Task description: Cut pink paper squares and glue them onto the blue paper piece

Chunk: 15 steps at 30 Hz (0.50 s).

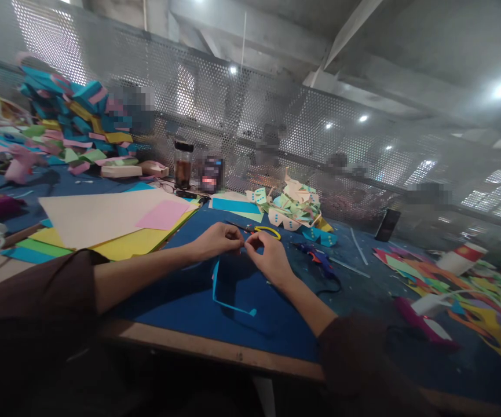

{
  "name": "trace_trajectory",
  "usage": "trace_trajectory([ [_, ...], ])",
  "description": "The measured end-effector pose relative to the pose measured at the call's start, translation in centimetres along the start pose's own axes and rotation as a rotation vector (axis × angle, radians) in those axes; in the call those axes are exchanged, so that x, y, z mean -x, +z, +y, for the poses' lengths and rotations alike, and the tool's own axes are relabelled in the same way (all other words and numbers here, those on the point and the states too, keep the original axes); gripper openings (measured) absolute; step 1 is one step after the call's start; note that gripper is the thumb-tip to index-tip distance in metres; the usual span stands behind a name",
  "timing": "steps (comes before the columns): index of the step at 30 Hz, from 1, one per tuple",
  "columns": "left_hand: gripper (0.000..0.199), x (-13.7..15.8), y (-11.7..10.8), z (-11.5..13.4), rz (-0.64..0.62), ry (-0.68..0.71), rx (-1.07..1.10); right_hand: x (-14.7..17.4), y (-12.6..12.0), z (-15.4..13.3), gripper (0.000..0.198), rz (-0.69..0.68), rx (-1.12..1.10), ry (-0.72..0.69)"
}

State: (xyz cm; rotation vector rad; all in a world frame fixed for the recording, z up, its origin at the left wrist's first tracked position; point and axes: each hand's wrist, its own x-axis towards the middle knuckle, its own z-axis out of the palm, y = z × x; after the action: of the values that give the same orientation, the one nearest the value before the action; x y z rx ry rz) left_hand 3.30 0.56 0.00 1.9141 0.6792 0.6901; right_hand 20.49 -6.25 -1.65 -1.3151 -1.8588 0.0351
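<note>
My left hand and my right hand meet fingertip to fingertip above the blue tabletop. Both are pinched closed; whatever lies between their fingertips is too small or too hidden to make out. A folded blue paper strip is below them, with one end rising toward my left hand; whether the fingers touch it I cannot tell. Just behind my hands lie scissors with yellow handles. To the right of my right hand rests a dark blue glue gun.
Coloured paper sheets are stacked at left, before a heap of blue and pink paper pieces. Cut paper shapes, a jar and a phone stand behind. At right are a power strip and paper scraps.
</note>
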Motion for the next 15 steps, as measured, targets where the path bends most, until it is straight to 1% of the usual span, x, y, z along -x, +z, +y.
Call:
trace_trajectory([
  [8, 0.01, 0.03, 0.12, 0.18, 0.003, -0.009, 0.043, 0.13, -0.2, -0.51, 0.003, 0.022, 0.136, -0.069],
  [15, 0.01, 0.18, 0.06, 0.55, 0.008, -0.017, 0.047, 0.15, -0.4, -0.65, 0.004, 0.01, 0.248, -0.147],
])
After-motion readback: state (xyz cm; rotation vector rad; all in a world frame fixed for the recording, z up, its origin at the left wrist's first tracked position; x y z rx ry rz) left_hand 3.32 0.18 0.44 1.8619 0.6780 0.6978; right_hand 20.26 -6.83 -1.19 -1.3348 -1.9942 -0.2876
